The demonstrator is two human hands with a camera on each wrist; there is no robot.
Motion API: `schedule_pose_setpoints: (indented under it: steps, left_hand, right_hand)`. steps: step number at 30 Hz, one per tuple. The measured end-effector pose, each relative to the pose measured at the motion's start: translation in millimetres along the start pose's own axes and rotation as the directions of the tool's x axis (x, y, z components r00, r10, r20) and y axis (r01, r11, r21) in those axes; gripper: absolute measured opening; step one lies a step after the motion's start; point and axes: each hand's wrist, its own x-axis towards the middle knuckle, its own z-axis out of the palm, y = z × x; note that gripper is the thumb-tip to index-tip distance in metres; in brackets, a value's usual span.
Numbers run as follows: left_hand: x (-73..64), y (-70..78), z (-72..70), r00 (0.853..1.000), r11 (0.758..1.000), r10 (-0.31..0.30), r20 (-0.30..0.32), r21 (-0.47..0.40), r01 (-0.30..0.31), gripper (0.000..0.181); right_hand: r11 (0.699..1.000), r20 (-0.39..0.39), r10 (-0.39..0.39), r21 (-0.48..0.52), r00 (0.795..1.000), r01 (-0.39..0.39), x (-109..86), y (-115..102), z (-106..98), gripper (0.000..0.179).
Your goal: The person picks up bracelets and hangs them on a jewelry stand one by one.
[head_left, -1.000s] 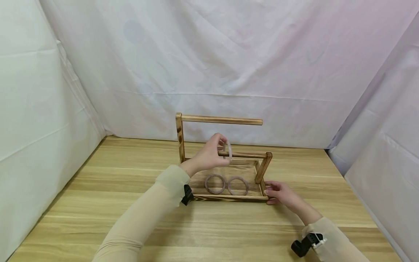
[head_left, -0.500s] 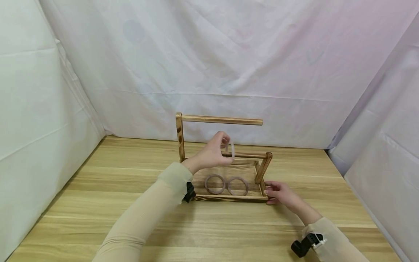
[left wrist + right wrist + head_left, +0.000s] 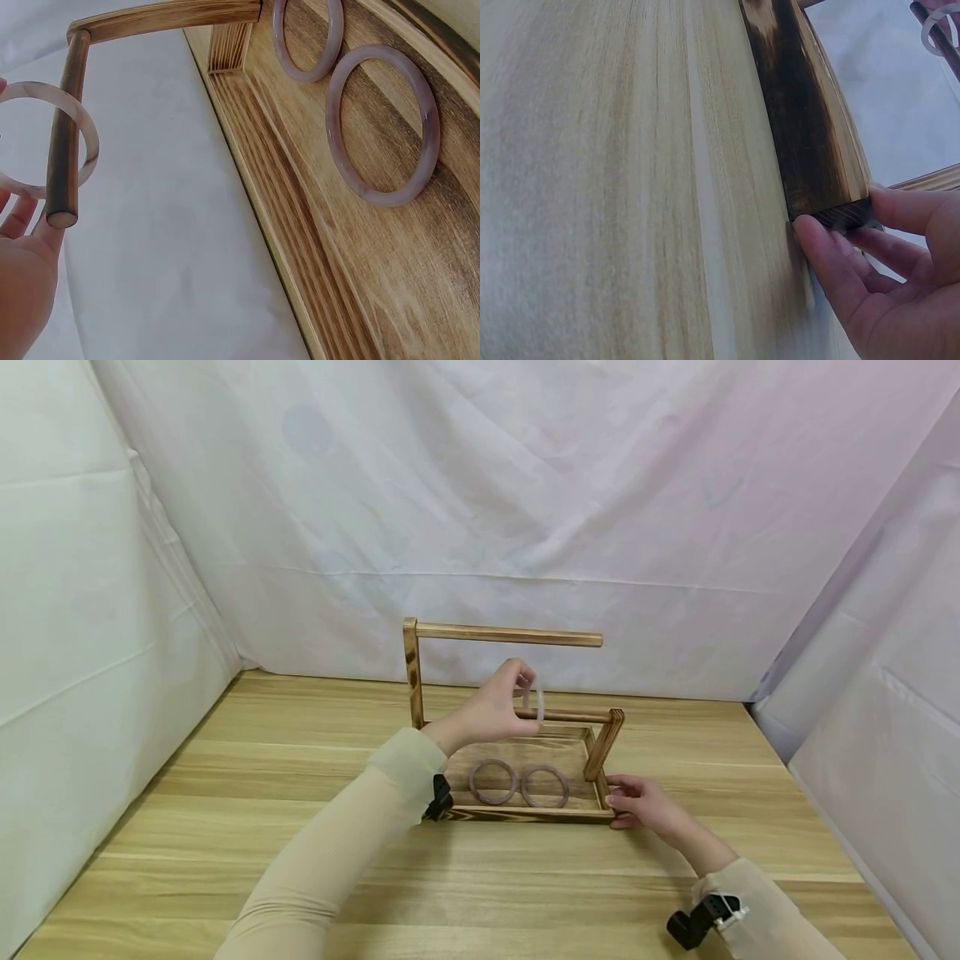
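My left hand (image 3: 491, 706) pinches a pale bangle (image 3: 91, 142) between thumb and fingers. In the left wrist view the lower rod (image 3: 63, 165) of a wooden stand runs through this bangle. The rod's free end points left, and my hand covers it in the head view. Two more mauve bangles lie flat side by side in the stand's tray (image 3: 525, 815): a left bangle (image 3: 472, 782) and a right bangle (image 3: 567, 789). My right hand (image 3: 647, 807) grips the tray's front right corner, thumb and fingers pinched about the dark end of its rim (image 3: 810, 150).
Above the left hand runs a longer upper rod (image 3: 510, 634), fixed to a tall left post (image 3: 412, 672). A short right post (image 3: 603, 745) carries the lower rod. The stand sits on a wood-grain table (image 3: 480, 893), with white cloth (image 3: 480, 510) behind and at both sides.
The left hand has slid the bangle a little to the right along the lower rod. My right hand, the stand and the two lying bangles have stayed put.
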Motion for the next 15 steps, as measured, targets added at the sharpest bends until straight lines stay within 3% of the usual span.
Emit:
schedule_pose_setpoints:
  steps: [15]
  left_hand:
    - [6.3,6.1,3.5,0.999,0.999,0.016,0.032,0.030,-0.017,0.057]
  right_hand:
    - [1.000,0.006,0.003,0.002,1.000,-0.003,-0.2,-0.9,0.0,0.058]
